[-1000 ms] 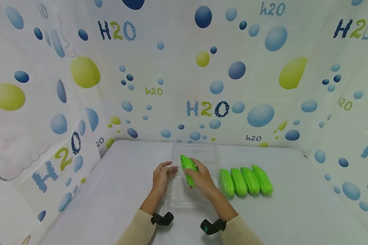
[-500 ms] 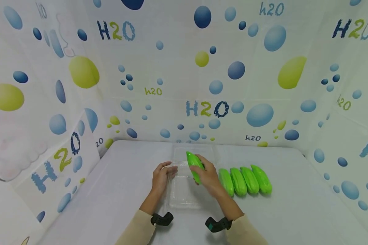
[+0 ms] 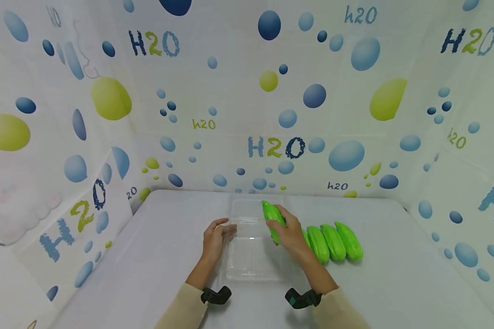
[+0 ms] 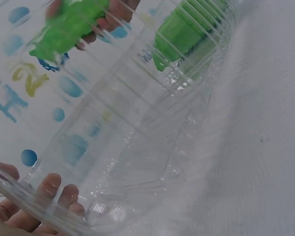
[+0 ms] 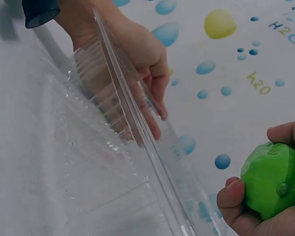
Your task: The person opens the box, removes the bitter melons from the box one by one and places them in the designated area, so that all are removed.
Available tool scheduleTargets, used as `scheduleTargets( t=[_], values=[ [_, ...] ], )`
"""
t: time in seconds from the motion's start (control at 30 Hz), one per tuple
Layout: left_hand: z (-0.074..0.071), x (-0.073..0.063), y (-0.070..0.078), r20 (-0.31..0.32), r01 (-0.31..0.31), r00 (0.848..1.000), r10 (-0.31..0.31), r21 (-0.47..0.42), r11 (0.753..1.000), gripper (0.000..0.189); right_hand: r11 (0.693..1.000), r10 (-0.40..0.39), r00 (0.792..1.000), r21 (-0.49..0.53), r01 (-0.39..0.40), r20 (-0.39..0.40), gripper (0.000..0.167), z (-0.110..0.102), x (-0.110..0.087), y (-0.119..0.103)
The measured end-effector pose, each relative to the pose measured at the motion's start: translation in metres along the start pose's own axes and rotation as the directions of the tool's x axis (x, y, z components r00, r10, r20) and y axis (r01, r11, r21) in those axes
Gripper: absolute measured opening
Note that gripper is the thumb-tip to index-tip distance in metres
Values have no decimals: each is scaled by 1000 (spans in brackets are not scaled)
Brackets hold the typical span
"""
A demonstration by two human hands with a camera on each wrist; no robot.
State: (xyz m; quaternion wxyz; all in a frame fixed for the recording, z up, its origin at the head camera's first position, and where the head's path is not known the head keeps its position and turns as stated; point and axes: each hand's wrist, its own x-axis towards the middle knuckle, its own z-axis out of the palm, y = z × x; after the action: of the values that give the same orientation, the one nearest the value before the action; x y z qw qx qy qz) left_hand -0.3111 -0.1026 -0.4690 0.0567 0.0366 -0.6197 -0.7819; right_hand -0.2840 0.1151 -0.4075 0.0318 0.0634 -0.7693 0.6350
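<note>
While both forearms, in beige sleeves with dark wrist straps, reach forward from the near edge of the white table (image 3: pixel 156 256), the left hand (image 3: pixel 215 238) rests against the left rim of the clear plastic tray (image 3: pixel 251 262). Its fingers are straight and relaxed, lying along the tray's outer wall; the right wrist view shows them pressed flat to the ribbed plastic, and the left wrist view shows the fingertips (image 4: pixel 49 189) through the clear wall. The right hand (image 3: pixel 290 233) is raised a little over the tray's far right part, palm down, with thumb and fingers curled round a green toy cucumber (image 3: pixel 273 218). In the right wrist view the thumb (image 5: pixel 233 196) and a finger above it wrap the cucumber's rounded end (image 5: pixel 273 179).

The held cucumber's long axis runs away from the person, slightly tilted, its pointed tip toward the far wall and its near part hidden under the fingers. It hangs over the right side of the tray, not touching the tray floor as far as can be seen.

Just right of the hand, a row of green toy cucumbers (image 3: pixel 333 242) lies on the table side by side, touching one another, each pointing away from the person. Behind stands a backdrop (image 3: pixel 276 147) printed with blue and yellow-green bubbles and "H2O".
</note>
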Motion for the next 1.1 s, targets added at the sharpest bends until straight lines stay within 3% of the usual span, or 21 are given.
scheduleTargets(
  t=[0.3, 0.43, 0.7, 0.9, 1.1],
  values=[
    [-1, 1, -5, 3, 15, 1000, -15, -10, 1000, 38, 991, 46, 994, -118, -58, -98, 56, -12, 1, 9],
    [-1, 1, -5, 5, 14, 1000, -13, -17, 1000, 39, 984, 27, 990, -169, -49, -135, 60, -22, -2, 11],
    [-2, 4, -4, 1, -5, 1000, 5, -8, 1000, 39, 982, 54, 980, -167, -86, -190, 74, -42, 0, 12],
    [-2, 5, -4, -3, -4, 1000, 4, -5, 1000, 40, 980, 70, 967, -163, -112, -244, 72, -47, 0, 16],
    [-2, 5, -5, 0, -6, 1000, 6, -3, 1000, 39, 978, 22, 947, -189, -87, -321, 63, -54, 2, 24]
  ],
)
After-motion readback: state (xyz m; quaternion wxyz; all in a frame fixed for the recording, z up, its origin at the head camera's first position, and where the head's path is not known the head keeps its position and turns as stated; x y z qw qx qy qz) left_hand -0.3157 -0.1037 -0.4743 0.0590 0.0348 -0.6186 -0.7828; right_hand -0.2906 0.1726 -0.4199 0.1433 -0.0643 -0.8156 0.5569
